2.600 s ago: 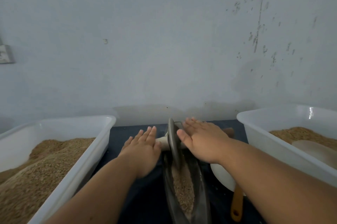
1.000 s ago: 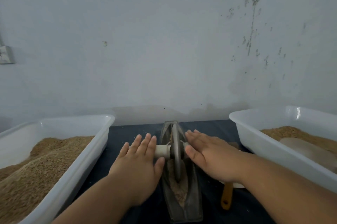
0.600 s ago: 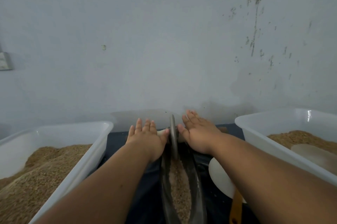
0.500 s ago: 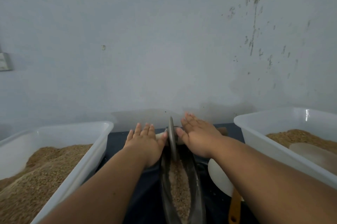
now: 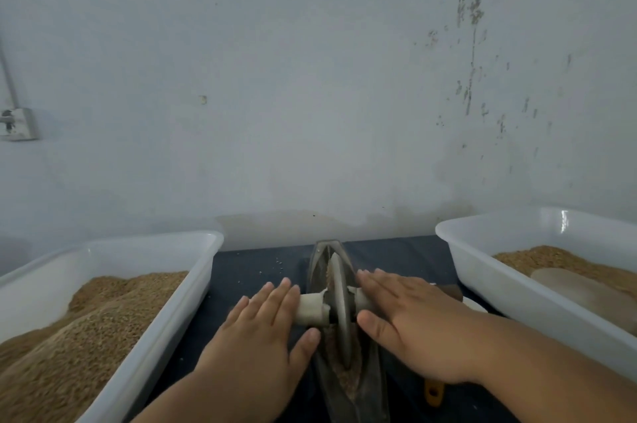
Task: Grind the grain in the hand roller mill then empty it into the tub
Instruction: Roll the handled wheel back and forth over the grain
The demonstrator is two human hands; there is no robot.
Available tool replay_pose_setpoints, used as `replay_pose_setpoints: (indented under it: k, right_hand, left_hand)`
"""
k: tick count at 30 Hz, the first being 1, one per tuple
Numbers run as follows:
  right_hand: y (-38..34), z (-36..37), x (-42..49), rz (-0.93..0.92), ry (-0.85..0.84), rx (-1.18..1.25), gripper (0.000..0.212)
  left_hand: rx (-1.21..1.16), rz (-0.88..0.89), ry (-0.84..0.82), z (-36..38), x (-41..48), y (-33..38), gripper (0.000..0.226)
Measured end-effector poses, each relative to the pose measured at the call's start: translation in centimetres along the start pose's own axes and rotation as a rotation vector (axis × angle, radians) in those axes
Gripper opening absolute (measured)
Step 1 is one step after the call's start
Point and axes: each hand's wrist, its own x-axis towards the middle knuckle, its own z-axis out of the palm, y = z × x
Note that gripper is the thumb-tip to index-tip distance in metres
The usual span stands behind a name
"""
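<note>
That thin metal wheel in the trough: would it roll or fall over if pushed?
Probably rolls readily: the wheel is a round disc on an axle. Likely tips sideways unaided, since it stands on a thin edge inside the trough.

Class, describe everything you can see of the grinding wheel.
The grinding wheel is a thin grey disc, metal by its look, standing on edge in a narrow dark trough, its lower rim down in brownish grain. A pale axle runs through its centre, sticking out both sides. The left hand and right hand press flat on the axle's ends, fingers straight.
</note>
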Motion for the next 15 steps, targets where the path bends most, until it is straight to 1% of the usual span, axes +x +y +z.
replay_pose_setpoints:
  k: [3, 7, 9, 11, 13, 15]
  right_hand:
    - [0.7, 0.0, 2.4, 0.017, -0.018, 0.031, 0.077]
    - [2.0, 0.7, 8.2, 0.074, 0.057, -0.003, 0.078]
    - [2.8, 0.7, 11.1, 0.112, 0.102, -0.008, 0.079]
    - [3.5, 0.5, 13.2, 0.127, 0.136, 0.005, 0.079]
    - [4.1, 0.4, 14.4, 0.134, 0.155, 0.024, 0.079]
    - [4.3, 0.6, 14.6, 0.134, 0.160, 0.032, 0.078]
  left_hand:
    - [-0.032, -0.011, -0.049, -0.1, 2.0, -0.5, 0.070]
    - [-0.039, -0.093, -0.097, 0.5, 6.9, -1.0, 0.067]
    - [-0.020, -0.152, -0.094, 0.7, 9.6, -1.1, 0.068]
    - [0.057, -0.199, -0.080, 0.7, 11.7, -1.1, 0.070]
    - [0.111, -0.218, -0.057, 0.7, 12.9, -1.1, 0.072]
    - [0.094, -0.208, -0.037, 0.9, 13.0, -1.3, 0.072]
